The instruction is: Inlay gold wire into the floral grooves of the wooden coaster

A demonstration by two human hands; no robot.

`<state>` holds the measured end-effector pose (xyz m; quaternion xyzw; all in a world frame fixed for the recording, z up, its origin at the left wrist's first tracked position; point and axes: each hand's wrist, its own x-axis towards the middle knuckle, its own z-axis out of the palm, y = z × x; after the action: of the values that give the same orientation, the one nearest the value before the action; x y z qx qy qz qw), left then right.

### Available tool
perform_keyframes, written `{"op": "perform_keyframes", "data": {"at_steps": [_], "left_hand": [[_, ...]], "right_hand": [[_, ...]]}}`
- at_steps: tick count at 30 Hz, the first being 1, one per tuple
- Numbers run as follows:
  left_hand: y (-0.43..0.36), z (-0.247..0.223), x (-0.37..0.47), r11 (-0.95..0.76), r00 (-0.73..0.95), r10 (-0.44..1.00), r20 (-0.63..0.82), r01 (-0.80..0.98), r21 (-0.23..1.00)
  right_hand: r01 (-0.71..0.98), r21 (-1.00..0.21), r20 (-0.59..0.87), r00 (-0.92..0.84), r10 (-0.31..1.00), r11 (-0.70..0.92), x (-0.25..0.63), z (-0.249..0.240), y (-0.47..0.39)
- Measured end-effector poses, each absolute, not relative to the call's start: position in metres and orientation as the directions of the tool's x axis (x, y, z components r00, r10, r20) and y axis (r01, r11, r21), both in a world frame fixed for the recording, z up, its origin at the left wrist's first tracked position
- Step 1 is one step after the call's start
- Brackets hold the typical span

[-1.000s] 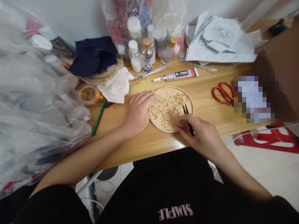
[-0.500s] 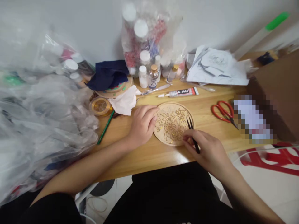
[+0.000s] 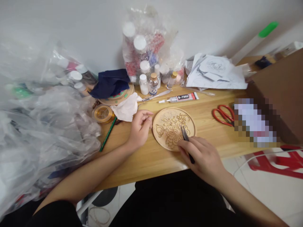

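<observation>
A round wooden plate with a golden flower pattern in fine raised lines lies on the wooden table. Black tweezers are pinched in my right hand over the plate's lower right part, their tips close together above the pattern. Just left of the plate is my left hand, its thumb and fingertips pressed together beside the rim. Whatever is between those fingers, if anything, is too small to make out.
Behind the plate lie a glue tube, small bottles and papers. Red-handled scissors and a cardboard box are at the right. Left are a thread spool, a green pencil, a tissue and plastic bags.
My left hand has come off the plate's rim, its fingers now closed together. The tweezers in my right hand have moved left over the pattern, and their tips have come together.
</observation>
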<state>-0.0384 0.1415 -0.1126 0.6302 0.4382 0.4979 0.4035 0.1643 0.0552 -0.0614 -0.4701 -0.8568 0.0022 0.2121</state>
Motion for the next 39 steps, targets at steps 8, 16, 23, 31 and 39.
{"op": "perform_keyframes", "data": {"at_steps": [8, 16, 23, 31, 39], "left_hand": [[0.141, -0.111, -0.037, -0.290, 0.116, 0.953, 0.281, 0.067, 0.955], [0.140, -0.111, -0.037, -0.285, 0.136, 0.951, 0.278, 0.034, 0.958], [0.140, -0.112, -0.037, -0.247, 0.147, 0.958, 0.246, -0.011, 0.969], [0.142, -0.108, -0.039, -0.163, 0.211, 0.962, 0.176, -0.075, 0.984], [0.145, -0.106, -0.041, -0.118, 0.261, 0.954, 0.147, -0.125, 0.985]], "right_hand": [[0.822, -0.376, 0.354, -0.299, 0.886, 0.428, 0.132, -0.055, 0.064], [0.900, -0.210, 0.335, -0.300, 0.893, 0.381, 0.115, -0.067, 0.076], [0.885, -0.288, 0.310, -0.274, 0.910, 0.365, 0.117, -0.069, 0.078], [0.854, -0.436, 0.169, -0.233, 0.958, 0.285, 0.126, -0.072, 0.081], [0.793, -0.570, 0.052, -0.228, 0.972, 0.217, 0.127, -0.073, 0.085]]}}
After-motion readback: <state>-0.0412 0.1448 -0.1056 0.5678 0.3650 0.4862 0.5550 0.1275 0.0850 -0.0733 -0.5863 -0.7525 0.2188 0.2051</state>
